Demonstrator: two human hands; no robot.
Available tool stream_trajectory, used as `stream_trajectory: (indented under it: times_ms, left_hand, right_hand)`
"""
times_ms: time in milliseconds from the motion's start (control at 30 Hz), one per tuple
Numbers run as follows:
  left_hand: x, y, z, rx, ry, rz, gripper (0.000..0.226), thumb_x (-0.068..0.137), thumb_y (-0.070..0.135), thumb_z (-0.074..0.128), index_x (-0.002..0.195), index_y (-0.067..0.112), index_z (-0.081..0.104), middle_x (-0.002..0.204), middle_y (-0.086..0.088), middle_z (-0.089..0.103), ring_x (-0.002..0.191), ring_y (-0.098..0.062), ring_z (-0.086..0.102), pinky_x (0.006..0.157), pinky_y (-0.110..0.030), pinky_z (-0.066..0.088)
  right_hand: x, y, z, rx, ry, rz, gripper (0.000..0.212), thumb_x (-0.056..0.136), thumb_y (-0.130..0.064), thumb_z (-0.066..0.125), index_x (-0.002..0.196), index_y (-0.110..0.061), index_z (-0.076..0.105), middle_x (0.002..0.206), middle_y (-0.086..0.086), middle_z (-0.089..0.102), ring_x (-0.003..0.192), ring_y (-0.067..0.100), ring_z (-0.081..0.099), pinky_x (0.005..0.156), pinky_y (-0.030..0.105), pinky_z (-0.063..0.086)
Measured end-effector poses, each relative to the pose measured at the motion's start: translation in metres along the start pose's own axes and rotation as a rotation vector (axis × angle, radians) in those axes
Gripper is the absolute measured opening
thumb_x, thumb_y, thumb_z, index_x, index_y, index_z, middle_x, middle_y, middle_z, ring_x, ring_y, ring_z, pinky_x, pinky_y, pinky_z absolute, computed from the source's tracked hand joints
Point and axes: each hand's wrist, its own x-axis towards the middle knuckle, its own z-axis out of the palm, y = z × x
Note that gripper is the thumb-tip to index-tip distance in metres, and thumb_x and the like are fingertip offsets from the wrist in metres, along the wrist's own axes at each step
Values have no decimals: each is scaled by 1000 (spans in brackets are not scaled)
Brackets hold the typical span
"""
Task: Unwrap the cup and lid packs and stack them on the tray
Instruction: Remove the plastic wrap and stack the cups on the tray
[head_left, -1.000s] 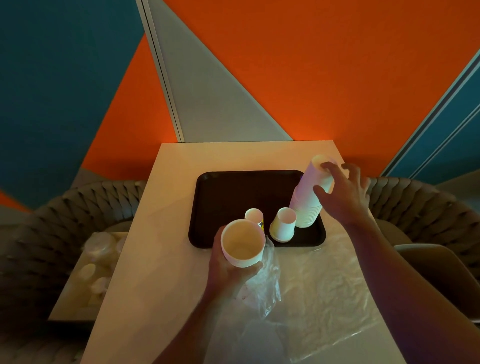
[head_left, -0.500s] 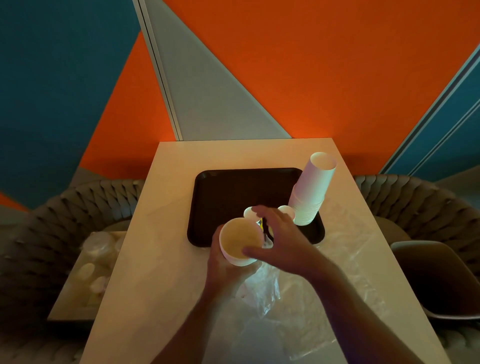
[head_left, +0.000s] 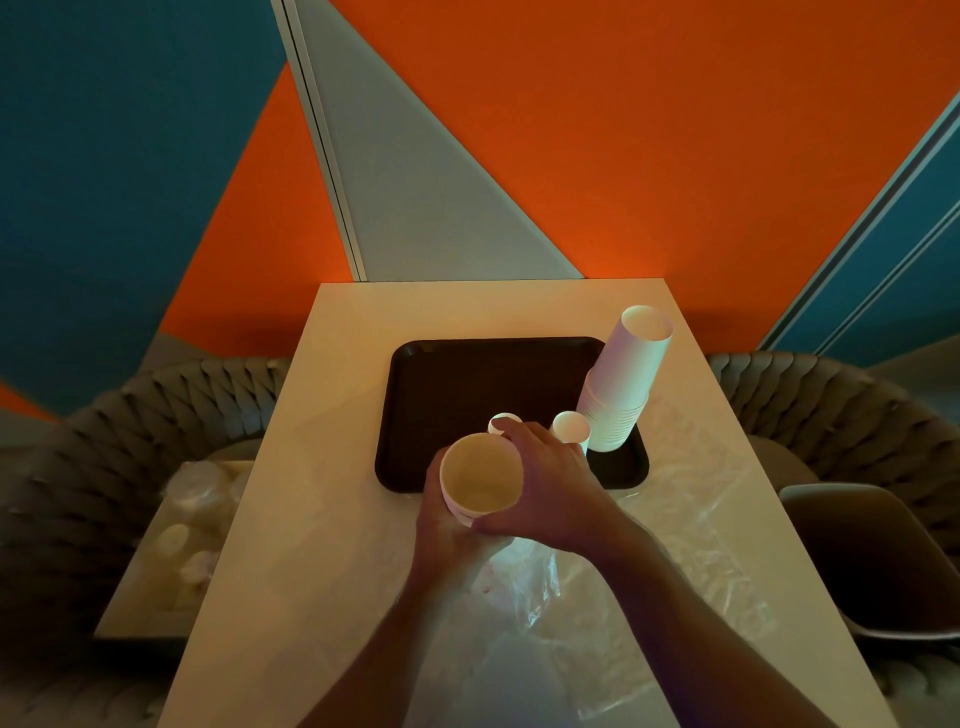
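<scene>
Both hands grip cup (head_left: 480, 480): left hand (head_left: 447, 525) beneath, right hand (head_left: 550, 488) alongside.

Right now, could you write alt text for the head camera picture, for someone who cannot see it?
Both hands, left hand and right hand, grip an open paper cup over crumpled clear plastic wrap on a pale table. Beyond sits a dark tray holding a tall cup stack and two small cups.

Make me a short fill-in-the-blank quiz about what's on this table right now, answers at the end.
1. The tall stack of cups stands on the dark ____.
2. Both hands, left hand and right hand, hold one open ____.
3. Crumpled clear ____ lies on the table under the forearms.
4. Between the hands and the tall stack stand ____ small cups.

Answers: tray; cup; plastic wrap; two
</scene>
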Motion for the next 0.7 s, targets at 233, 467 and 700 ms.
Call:
stream_trajectory:
  times_ms: [233,467,700]
  left_hand:
    - [-1,-1,-2,38,-8,14,100,50,2,97,131,34,48,121,12,64,115,-16,62,85,-23,55]
    - [-2,1,-3,72,-28,-7,100,54,-1,95,129,42,46,118,14,66,110,-13,65,80,-28,58]
    - [-2,0,-5,77,-54,-14,93,56,-1,93,130,31,47,117,8,65,109,-18,64,84,-33,58]
  right_hand:
    - [-1,-2,-4,48,6,49,90,55,-57,90,131,-33,48,121,-21,50,105,0,46,93,32,36]
    - [-2,-11,-31,550,100,125,88,58,-32,97,127,-36,42,113,-16,59,103,5,63,76,22,57]
    - [-6,-11,-55,776,292,21,93,56,-35,93,134,-24,44,123,-7,62,114,13,64,87,28,57]
